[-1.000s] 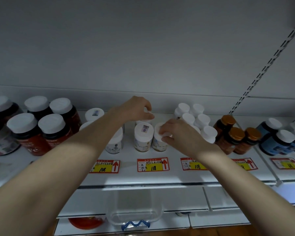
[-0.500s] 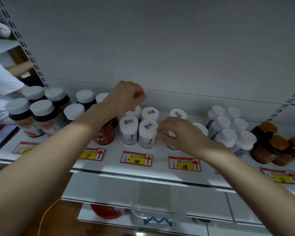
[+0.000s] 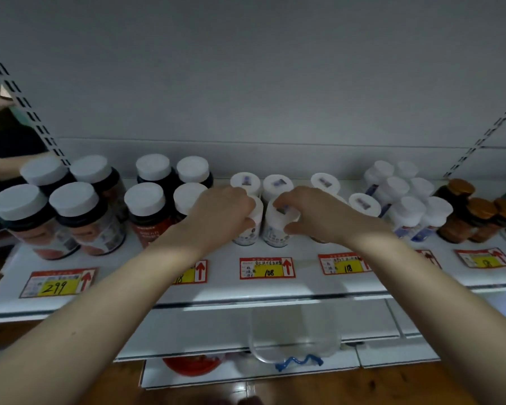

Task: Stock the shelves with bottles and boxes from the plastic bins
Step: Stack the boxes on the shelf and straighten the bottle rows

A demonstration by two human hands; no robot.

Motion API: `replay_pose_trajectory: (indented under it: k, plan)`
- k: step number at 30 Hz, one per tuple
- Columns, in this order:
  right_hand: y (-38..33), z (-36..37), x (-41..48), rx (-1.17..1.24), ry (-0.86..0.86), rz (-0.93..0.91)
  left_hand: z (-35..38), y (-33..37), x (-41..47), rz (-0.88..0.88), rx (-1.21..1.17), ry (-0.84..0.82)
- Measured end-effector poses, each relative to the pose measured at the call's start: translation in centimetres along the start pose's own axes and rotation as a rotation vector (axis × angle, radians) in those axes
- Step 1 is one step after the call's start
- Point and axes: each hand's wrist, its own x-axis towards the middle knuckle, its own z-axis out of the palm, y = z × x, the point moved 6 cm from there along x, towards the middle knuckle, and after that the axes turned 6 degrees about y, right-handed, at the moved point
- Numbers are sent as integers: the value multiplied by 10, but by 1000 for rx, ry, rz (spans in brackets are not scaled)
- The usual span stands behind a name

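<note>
Two small white-capped bottles stand side by side at the front of the white shelf (image 3: 304, 283). My left hand (image 3: 219, 216) grips the left bottle (image 3: 250, 229) around its cap. My right hand (image 3: 316, 216) holds the right bottle (image 3: 276, 229) by its cap, with fingertips over the top. Behind them stand two more of the same bottles (image 3: 276, 185), and others (image 3: 324, 182) stand to the right. A clear plastic bin (image 3: 294, 331) with a blue handle sits below on the lower shelf.
Large dark bottles with white caps (image 3: 79, 217) fill the shelf's left side. White bottles (image 3: 406, 206) and amber bottles with orange caps (image 3: 473, 214) stand to the right. Red and yellow price tags (image 3: 266, 268) line the front edge. Another person's arm (image 3: 0, 168) shows at far left.
Both hands dropped to the two front small white bottles; my left hand, raised above the row before, now grips one. The view shifted right.
</note>
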Motion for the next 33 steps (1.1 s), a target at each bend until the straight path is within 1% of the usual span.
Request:
replay_pose_trajectory:
  k: [4,9,14,19,22,24,26,27,29,31,33]
  plan:
    - [2,4,-1,20,50,23,0,0,-2,21,-25,19]
    - [7,6,2,39,61,15,-2,4,-3,33,-42,45]
    - [5,4,-1,58,68,-13,0,3,-4,14,-61,26]
    - [2,2,0,47,39,-35,0,-2,-5,-11,-199,-8]
    - [5,-4,2,62,37,-36,-13,-10,2,-42,-332,60]
    - [11,-15,9,79,76,-3,-25,-20,17,-71,-343,131]
    - [15,-26,20,71,131,2,-30,-32,38,-96,-309,165]
    - [16,-30,27,65,151,-1,-28,-38,48,-111,-286,161]
    - [19,-31,41,80,147,19,-16,-46,62,-145,-260,84]
    - [23,-24,53,87,98,52,-1,-45,68,-145,-257,-34]
    - [26,-16,62,78,53,73,10,-43,68,-142,-276,-106]
